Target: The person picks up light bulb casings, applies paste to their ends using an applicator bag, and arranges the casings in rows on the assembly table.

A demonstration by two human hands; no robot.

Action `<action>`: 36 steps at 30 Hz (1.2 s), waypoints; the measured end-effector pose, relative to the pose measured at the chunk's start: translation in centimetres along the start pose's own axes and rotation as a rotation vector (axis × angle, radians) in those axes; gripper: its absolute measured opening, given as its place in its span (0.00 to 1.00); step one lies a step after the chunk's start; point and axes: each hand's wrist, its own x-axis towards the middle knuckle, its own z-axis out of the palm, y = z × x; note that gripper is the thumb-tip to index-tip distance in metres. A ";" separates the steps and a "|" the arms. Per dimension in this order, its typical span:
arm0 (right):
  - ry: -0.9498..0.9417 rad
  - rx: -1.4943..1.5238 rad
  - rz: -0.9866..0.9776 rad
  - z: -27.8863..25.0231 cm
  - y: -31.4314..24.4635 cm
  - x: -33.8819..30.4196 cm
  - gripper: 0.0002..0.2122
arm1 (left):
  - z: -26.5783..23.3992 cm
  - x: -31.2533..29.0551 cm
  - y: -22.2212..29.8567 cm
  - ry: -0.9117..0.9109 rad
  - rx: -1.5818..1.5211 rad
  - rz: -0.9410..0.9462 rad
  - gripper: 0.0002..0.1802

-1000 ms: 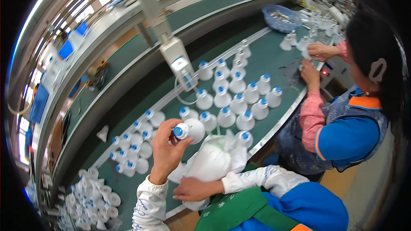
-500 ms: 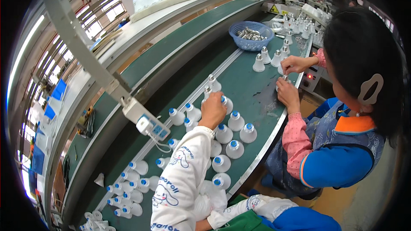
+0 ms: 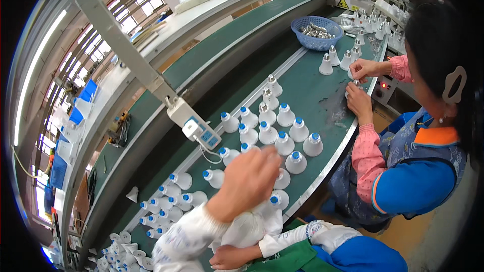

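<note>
My left hand [image 3: 249, 179] is over the near group of white bulb housings [image 3: 296, 162], its fingers smeared by motion. Whether it holds anything cannot be made out. Most of these cone-shaped housings stand upright with blue tops. Beyond my hand, a few housings [image 3: 266, 113] have silvery metal caps. My right hand [image 3: 229, 258] is low in the picture with its fingers curled; what is in them is hidden. Beside it is a bulging white bundle [image 3: 247, 231], partly covered by my left arm.
A person in a blue vest works at right with both hands on a capped housing. A blue basket [image 3: 316, 41] of metal caps stands farther along the green belt [image 3: 302, 93]. A socket box [image 3: 194, 123] hangs at left; more housings [image 3: 166, 206] lie nearer.
My left hand has drawn back toward me from the metal-capped housings, uncovering one of them. The view has shifted, so the scene sits farther right. More of my right hand shows.
</note>
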 end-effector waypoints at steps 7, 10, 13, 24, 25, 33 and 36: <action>0.004 -0.004 0.020 -0.7 -1.0 0.7 0.15 | -15.5 -9.7 11.6 0.242 0.620 0.309 0.05; -0.054 -0.109 0.081 -0.4 -0.6 0.4 0.13 | -17.3 -13.6 14.7 0.279 0.857 0.318 0.04; -0.036 -0.075 0.098 -0.7 -1.3 0.5 0.15 | -18.9 -19.4 13.2 0.498 1.031 0.518 0.20; -0.109 0.145 0.297 -3.0 -2.3 1.3 0.13 | -19.2 -35.7 -10.3 0.104 0.572 -0.854 0.24; -0.083 0.204 0.361 -3.4 -2.6 1.5 0.12 | -18.1 -39.7 -14.5 0.072 0.515 -0.970 0.28; -0.005 0.418 0.692 -5.2 -4.7 3.8 0.10 | -12.9 -47.5 -30.5 -0.261 0.812 -1.371 0.35; 0.154 0.490 0.695 -5.1 -5.3 4.5 0.10 | -12.1 -48.3 -32.1 -0.351 0.773 -1.443 0.34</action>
